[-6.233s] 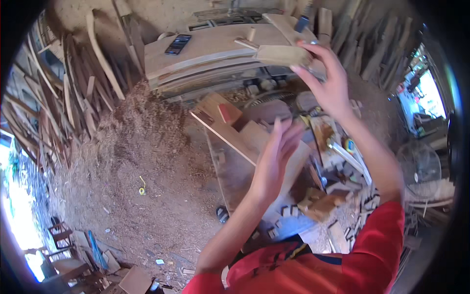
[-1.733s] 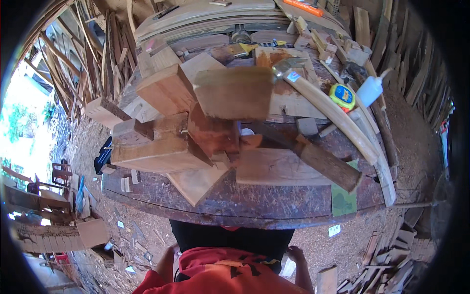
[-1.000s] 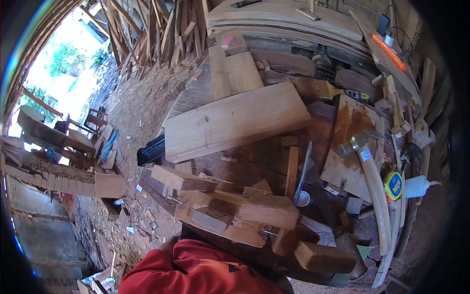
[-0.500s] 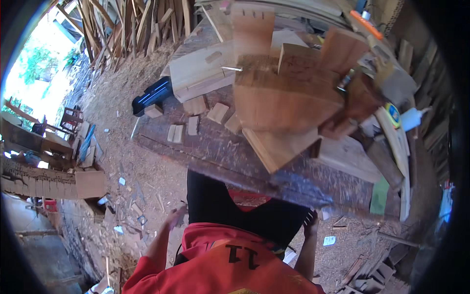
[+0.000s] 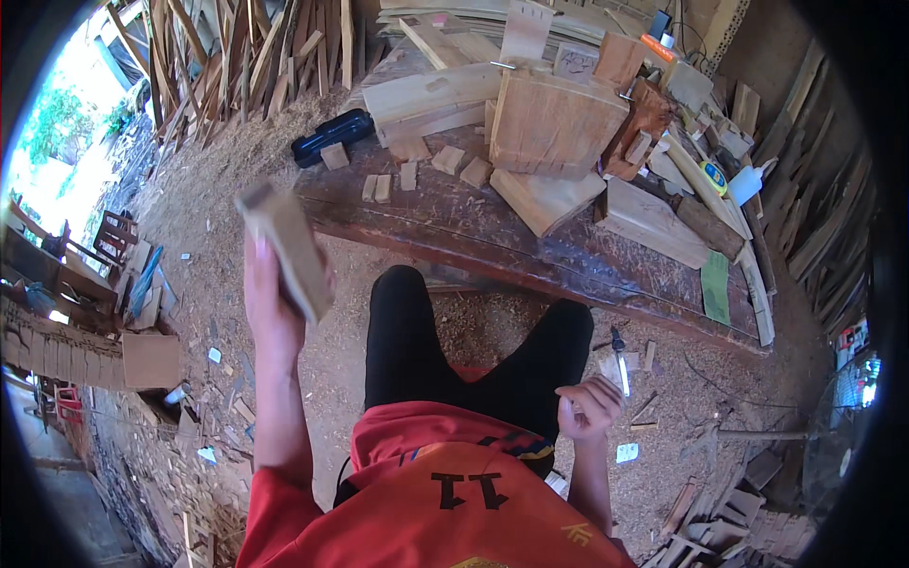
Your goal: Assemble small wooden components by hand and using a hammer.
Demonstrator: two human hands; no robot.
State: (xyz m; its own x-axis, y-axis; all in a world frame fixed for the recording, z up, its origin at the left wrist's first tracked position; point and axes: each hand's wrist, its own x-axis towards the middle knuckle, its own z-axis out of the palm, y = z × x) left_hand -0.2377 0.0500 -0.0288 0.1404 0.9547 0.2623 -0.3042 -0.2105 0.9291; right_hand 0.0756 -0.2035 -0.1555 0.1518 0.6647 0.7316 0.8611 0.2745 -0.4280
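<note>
My left hand (image 5: 272, 289) grips a thick, pale wood block (image 5: 289, 251), raised left of the workbench and tilted upright. The fingers on its far side are partly hidden. My right hand (image 5: 589, 407) hovers beside my right thigh, its fingers loosely curled and the thumb apart. No object shows in it. Just beyond its knuckles is a slim tool (image 5: 621, 364) with a dark end and a shiny metal blade. It seems to lie on the floor; whether the fingers touch it I cannot tell.
The worn workbench (image 5: 436, 227) bears a large wood block (image 5: 559, 123), several small offcuts (image 5: 383, 187), a black case (image 5: 333, 135), a tape measure (image 5: 713, 177) and a white bottle (image 5: 746, 184). A green strip (image 5: 716, 287) hangs over its edge. Shavings and scraps cover the floor.
The view has shifted, showing more floor between my knees. My left hand has risen from beside my leg and now holds a wood block. My right hand has come up, fingers more curled.
</note>
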